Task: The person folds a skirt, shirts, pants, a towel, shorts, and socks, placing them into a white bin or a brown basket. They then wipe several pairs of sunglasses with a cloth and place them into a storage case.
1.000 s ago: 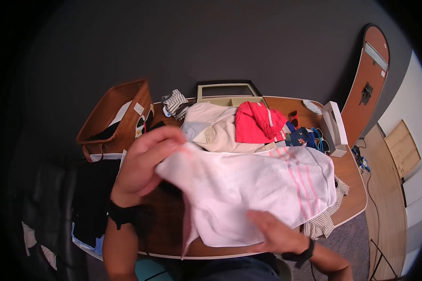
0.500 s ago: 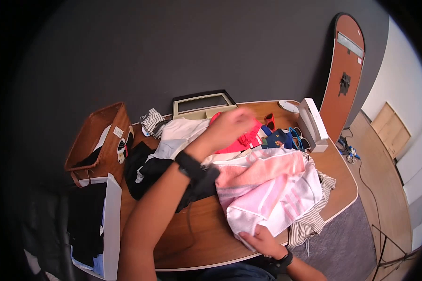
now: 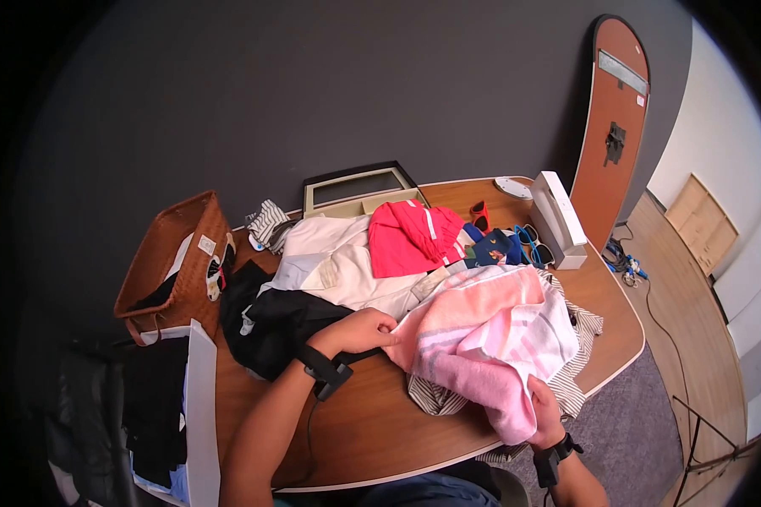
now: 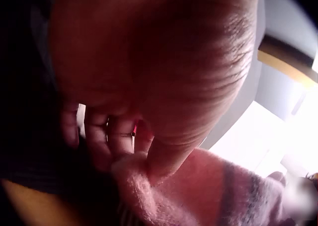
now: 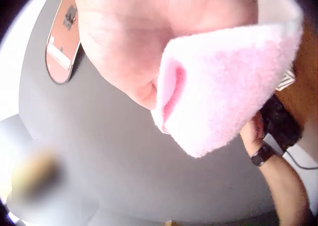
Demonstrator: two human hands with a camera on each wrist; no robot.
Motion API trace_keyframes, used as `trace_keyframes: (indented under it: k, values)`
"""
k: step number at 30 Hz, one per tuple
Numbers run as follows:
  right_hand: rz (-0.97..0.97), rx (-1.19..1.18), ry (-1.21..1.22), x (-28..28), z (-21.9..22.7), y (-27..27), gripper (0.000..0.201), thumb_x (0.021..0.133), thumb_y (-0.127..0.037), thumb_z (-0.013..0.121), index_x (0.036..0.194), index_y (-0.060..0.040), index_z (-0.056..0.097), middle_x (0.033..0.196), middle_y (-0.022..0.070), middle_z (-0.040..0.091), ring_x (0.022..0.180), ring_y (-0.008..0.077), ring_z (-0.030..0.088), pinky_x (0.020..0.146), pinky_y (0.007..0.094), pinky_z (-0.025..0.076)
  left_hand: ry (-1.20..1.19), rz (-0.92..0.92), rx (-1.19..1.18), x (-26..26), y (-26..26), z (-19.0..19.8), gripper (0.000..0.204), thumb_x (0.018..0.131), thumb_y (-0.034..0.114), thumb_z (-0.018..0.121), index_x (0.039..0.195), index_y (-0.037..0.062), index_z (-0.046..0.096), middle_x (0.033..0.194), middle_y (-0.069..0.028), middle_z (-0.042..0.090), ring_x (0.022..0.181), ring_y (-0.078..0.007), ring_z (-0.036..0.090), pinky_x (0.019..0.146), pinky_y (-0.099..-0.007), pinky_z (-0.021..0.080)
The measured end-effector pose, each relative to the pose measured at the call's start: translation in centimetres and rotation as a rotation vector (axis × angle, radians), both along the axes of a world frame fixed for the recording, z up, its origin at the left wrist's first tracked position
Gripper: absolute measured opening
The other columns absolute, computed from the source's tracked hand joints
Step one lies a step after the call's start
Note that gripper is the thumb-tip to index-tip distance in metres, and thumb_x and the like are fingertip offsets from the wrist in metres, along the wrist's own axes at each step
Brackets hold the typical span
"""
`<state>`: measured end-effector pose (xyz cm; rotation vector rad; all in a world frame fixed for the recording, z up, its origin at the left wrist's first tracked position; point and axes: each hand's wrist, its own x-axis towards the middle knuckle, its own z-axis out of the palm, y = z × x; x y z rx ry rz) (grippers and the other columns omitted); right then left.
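Note:
A pink and white striped towel [image 3: 482, 325] lies bunched at the table's front right, over a striped cloth [image 3: 435, 395]. The left hand [image 3: 359, 331] pinches its left corner; in the left wrist view the thumb and fingers of the left hand [image 4: 149, 77] close on the towel edge [image 4: 144, 191]. The right hand [image 3: 545, 416] grips the towel's near right end, and in the right wrist view a pink fold [image 5: 218, 87] hangs from the right hand [image 5: 169, 32], its fingertips hidden.
Behind the towel lie a red garment [image 3: 410, 241], cream clothing [image 3: 321, 245] and black clothing [image 3: 287, 325]. A wicker basket [image 3: 173, 262] and a white box [image 3: 201, 414] are at left. Sunglasses [image 3: 537, 245] and a white carton [image 3: 558, 220] stand at the right.
The left hand has come back from over the red garment to the towel's left corner. The towel has turned to show its pink side and is more bunched; the right hand has moved right with its end.

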<state>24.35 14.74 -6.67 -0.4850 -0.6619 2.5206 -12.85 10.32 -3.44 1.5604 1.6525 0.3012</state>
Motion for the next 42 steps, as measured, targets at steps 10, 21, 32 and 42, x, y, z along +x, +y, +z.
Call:
trace_keyframes:
  k: [10, 21, 32, 42]
  values:
    - [0.178, 0.629, -0.489, 1.2, 9.5, -2.4, 0.089, 0.072, 0.007, 0.074, 0.147, -0.0022, 0.028, 0.128, 0.0102, 0.054, 0.105, 0.015, 0.061, 0.087, 0.0295, 0.051, -0.685, 0.225, 0.78, 0.2, -4.6, 14.2, 0.011, 0.097, 0.015, 0.057, 0.1, 0.0046, 0.057, 0.093, 0.0033, 0.059, 0.087, -0.004, 0.055, 0.08, -0.0218, 0.046]
    - [-0.2, 0.803, 0.16, -7.4, 27.7, 4.6, 0.053, 0.098, -0.019, 0.044, 0.146, -0.0015, 0.031, 0.125, 0.0134, 0.057, 0.11, 0.0196, 0.061, 0.095, 0.0346, 0.05, -0.54, 0.386, 1.433, -1.0, -13.1, 31.7, 0.034, 0.095, 0.014, 0.059, 0.126, 0.0019, 0.05, 0.092, -0.0043, 0.063, 0.085, -0.0097, 0.062, 0.076, -0.0235, 0.051]
    - [0.036, 0.656, 0.075, -13.8, 24.2, 2.2, 0.047, 0.097, -0.012, 0.052, 0.141, -0.0043, 0.037, 0.113, 0.0102, 0.063, 0.094, 0.0175, 0.064, 0.086, 0.0321, 0.054, -0.476, 0.741, 1.28, -5.4, -20.3, 27.4, 0.027, 0.098, 0.016, 0.056, 0.121, 0.0013, 0.054, 0.093, -0.0021, 0.061, 0.085, -0.0081, 0.06, 0.077, -0.0221, 0.05]
    - [0.223, 0.737, -0.099, -15.5, 24.1, 3.2, 0.03, 0.095, -0.006, 0.041, 0.123, -0.0006, 0.05, 0.107, 0.012, 0.061, 0.092, 0.0182, 0.064, 0.084, 0.0333, 0.055, -0.42, 0.775, 1.229, -6.0, -22.5, 26.5, 0.027, 0.098, 0.018, 0.056, 0.119, 0.0011, 0.057, 0.099, -0.0028, 0.062, 0.092, -0.0086, 0.061, 0.081, -0.0238, 0.051]
